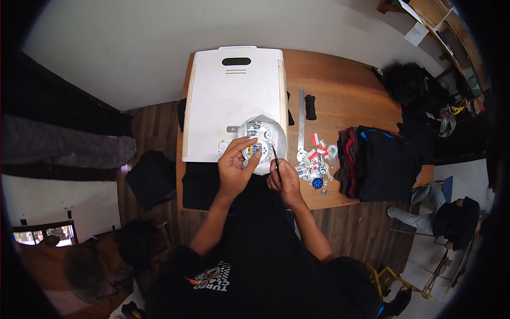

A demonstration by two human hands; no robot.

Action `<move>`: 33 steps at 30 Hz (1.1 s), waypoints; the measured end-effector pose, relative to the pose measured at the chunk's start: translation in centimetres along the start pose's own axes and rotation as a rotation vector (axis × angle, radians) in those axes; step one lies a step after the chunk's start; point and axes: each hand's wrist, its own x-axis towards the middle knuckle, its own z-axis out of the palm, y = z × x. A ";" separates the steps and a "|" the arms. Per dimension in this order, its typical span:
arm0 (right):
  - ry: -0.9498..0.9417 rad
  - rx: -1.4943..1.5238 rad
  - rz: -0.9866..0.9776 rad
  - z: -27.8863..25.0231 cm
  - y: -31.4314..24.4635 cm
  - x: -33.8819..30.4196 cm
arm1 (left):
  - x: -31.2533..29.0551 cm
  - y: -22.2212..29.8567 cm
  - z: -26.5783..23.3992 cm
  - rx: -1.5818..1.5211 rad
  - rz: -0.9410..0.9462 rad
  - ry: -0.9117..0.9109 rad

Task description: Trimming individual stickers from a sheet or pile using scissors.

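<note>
My left hand (232,171) pinches a whitish, curling printed sheet (279,137) between thumb and fingers. On the sheet shows a round design (256,153) with yellow, red and black marks, and smaller prints lie above it. In my right hand (287,182) is a pair of slim dark scissors (274,152), pointing up along the right side of the round design. The fingers partly hide the scissors' handles. Both hands are above the near right part of a large white panel (228,101) with an oval dark slot.
The panel lies on a wooden table (340,80). Black cloth (199,183) lies at the near edge. To the right are a steel ruler (301,114), a small black bundle (310,107), a pile of cut-out prints (317,165) and folded dark garments (385,162). Another person (454,220) sits far right.
</note>
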 end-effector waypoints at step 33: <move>-0.026 0.027 -0.009 -0.1 0.0 0.0 | -0.5 0.5 -0.2 -0.073 -0.166 -0.021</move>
